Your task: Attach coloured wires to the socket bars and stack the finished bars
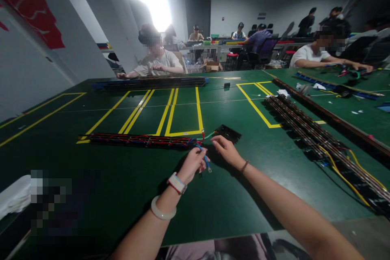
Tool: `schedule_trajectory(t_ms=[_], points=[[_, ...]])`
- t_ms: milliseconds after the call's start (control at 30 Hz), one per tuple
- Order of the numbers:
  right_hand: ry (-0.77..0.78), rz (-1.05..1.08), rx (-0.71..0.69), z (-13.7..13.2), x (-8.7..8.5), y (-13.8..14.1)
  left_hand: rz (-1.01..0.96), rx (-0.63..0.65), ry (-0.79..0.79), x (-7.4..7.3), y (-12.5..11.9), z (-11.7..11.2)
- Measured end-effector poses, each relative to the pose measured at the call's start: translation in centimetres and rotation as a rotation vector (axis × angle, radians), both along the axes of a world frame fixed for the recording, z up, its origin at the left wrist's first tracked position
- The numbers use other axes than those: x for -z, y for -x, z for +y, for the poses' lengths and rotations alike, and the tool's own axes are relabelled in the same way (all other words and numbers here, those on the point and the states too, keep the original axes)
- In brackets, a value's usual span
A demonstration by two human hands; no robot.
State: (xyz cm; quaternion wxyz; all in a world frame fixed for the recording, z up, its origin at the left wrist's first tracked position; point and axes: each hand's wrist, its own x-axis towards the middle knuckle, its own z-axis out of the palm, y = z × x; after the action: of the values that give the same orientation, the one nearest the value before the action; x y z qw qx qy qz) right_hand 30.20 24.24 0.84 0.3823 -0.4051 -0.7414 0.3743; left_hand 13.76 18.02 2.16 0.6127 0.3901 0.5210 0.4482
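Note:
My left hand [194, 163] is closed on a blue wire [207, 163] with a ring terminal on its end. The wire comes from the right end of a long black strip assembly [146, 140] laced with red and blue wires. My right hand [227, 151] hovers just right of it, fingers bent but apart, with nothing visible in them. Behind those fingertips lies a flat black part [228, 133], joined by a green wire [209, 136] to the strip's end. A red lead [203, 134] stands up beside it.
Yellow tape [199, 109] marks rectangles on the green table [122, 191]. Long black assemblies with yellow wires [332, 158] lie at the right, another dark bundle [149, 83] along the far edge. Co-workers sit opposite [161, 61] and at the right [313, 56].

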Motion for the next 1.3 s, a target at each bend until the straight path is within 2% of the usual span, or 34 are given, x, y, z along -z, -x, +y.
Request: schedule_trajectory(t_ms=[200,467,633,767,833,933,1033,1100,1200,1300], points=[[0.001,-0.051,-0.017,0.4,0.1,0.1,0.335,0.111,-0.012,-0.1,1.3,0.7],[0.004,-0.074,-0.031,0.2,-0.2,0.1,0.600,0.272,-0.143,-1.0,3.1,0.9],[-0.006,-0.087,-0.036,0.2,-0.2,0.1,0.492,0.279,-0.103,-0.4,3.1,1.1],[-0.063,-0.007,-0.024,0.1,-0.9,-0.1,0.283,0.217,-0.015,-0.3,2.8,1.0],[-0.149,0.046,0.027,0.1,-2.3,-0.1,0.166,0.188,0.026,-0.4,2.7,0.9],[-0.307,0.060,0.059,-0.2,-5.2,0.3,0.037,0.172,0.082,-0.7,2.6,0.7],[-0.432,-0.036,-0.038,-0.6,-7.8,1.4,-0.043,0.151,0.105,-0.6,2.5,0.7],[-0.481,-0.146,-0.106,-0.6,-8.7,2.1,-0.081,0.126,0.109,-0.5,2.4,0.7],[-0.529,-0.287,-0.126,-0.1,-8.8,2.7,-0.125,0.115,0.103,-0.5,2.4,0.7],[-0.531,-0.352,-0.051,1.0,-8.1,1.8,-0.141,0.133,0.095,-0.5,2.3,0.7]])
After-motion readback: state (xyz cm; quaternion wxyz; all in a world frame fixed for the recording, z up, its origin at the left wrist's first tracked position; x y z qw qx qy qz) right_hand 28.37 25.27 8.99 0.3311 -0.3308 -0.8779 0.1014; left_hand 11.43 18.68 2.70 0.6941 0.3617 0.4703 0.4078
